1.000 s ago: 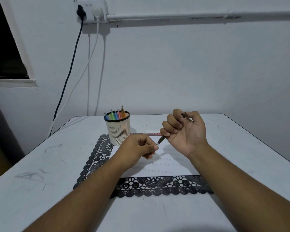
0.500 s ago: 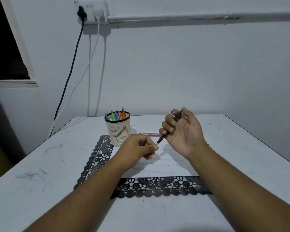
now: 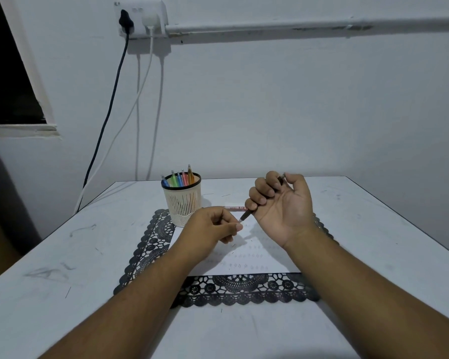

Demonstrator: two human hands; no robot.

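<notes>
Nothing shifted noticeably. Right grip (image 3: 283,211) curled round one pen (image 3: 246,215); left grip (image 3: 210,229) pinches its tip. Five pens (image 3: 182,178) in one cup (image 3: 183,203). One red pen (image 3: 235,208) behind, part hidden; sheet (image 3: 254,257), mat (image 3: 145,247) on bench (image 3: 62,255).

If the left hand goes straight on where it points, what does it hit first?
The pen, held by the right hand: its tip sits right at the curled fingers of the left hand, possibly touching. Depth is hard to judge from one view.
</notes>
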